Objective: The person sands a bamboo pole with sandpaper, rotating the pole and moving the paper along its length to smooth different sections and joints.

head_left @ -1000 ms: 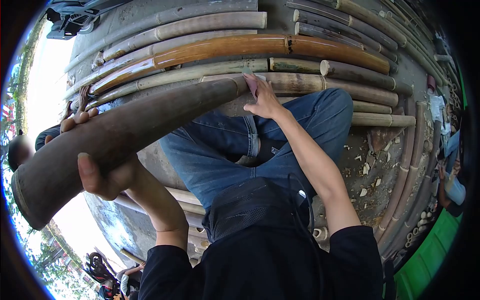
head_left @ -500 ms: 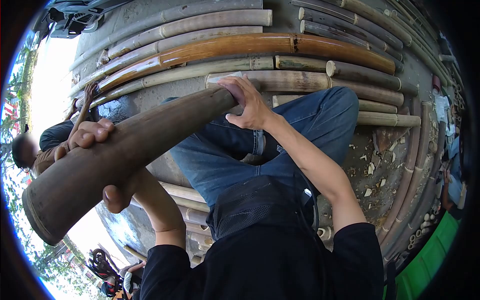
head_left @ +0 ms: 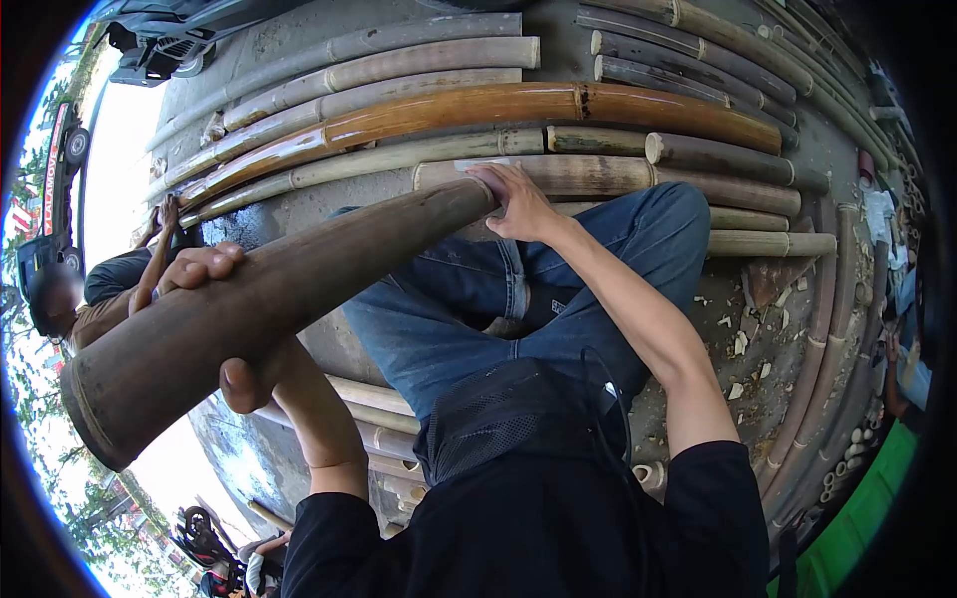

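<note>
A thick dark brown bamboo pole [head_left: 299, 279] slants across my lap, its wide cut end at the lower left close to the camera. My left hand [head_left: 234, 329] grips it from beneath near that wide end, thumb on the near side and fingertips curling over the far side. My right hand [head_left: 518, 202] is cupped round its narrower far end, above my crossed legs in jeans [head_left: 628, 254]. A dull reddish patch shows between that palm and the bamboo; I cannot tell whether it is a sheet or skin.
Several bamboo poles lie in rows ahead, including a glossy orange-brown one [head_left: 449, 110]. On the left, another person [head_left: 120, 289] reaches toward its end. Pale chips [head_left: 740, 344] litter the ground at right, beside more long poles [head_left: 819, 339]. A green panel [head_left: 857, 528] stands at lower right.
My right hand and the pole's far end have shifted slightly right and down. The wide end has moved a little right and up. Both hands keep hold.
</note>
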`<state>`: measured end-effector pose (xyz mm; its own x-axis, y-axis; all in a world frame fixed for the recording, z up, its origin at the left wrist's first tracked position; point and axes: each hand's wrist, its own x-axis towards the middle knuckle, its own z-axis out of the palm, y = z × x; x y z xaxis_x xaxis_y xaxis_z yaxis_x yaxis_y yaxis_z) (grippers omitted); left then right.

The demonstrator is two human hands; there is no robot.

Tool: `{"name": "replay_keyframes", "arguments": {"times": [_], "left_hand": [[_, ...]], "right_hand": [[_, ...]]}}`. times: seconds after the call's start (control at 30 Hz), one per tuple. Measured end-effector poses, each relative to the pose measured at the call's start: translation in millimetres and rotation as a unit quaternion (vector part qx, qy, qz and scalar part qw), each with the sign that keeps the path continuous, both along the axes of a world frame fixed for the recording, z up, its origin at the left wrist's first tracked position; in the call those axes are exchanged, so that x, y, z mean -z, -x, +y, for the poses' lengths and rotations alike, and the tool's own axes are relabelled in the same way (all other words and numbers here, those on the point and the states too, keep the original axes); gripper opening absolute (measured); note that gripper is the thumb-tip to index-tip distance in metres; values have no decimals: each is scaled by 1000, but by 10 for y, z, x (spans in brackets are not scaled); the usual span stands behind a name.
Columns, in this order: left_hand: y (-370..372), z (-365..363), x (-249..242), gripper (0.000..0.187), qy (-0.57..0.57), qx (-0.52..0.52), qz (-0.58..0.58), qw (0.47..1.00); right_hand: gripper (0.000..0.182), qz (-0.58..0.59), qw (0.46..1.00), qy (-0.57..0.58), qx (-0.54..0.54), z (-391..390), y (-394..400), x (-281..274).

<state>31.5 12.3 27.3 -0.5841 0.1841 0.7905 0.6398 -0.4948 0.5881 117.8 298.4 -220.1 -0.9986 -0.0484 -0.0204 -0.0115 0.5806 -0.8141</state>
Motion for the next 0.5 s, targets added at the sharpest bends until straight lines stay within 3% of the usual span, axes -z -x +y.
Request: {"name": "replay_keyframes", "arguments": {"times": [0.1, 0.2, 0.23, 0.33, 0.4, 0.47, 0.5], "left_hand": [[26, -8, 5, 95, -25, 17, -24, 999], [45, 5, -29, 94, -19, 22, -12, 1000], [43, 44, -31, 93, -23, 18, -19, 999], [58, 177, -37, 91, -60, 16, -55, 997], [107, 166, -66, 91, -8, -77, -73, 994], [119, 270, -101, 89, -24, -77, -83, 993], [115, 324, -114, 85, -39, -99, -121, 987]], "right_hand": [[104, 126, 991, 51, 16, -394, -156, -505], [108, 134, 991, -29, 3, -254, -208, -215], [110, 79, 996, -37, 21, -192, -179, 98], [109, 105, 991, 17, 80, -399, -193, -58], [108, 122, 989, 25, 83, -545, -300, -148], [112, 117, 991, -2, 60, -324, -235, -89], [114, 44, 994, 40, 94, -252, -138, -44]]}}
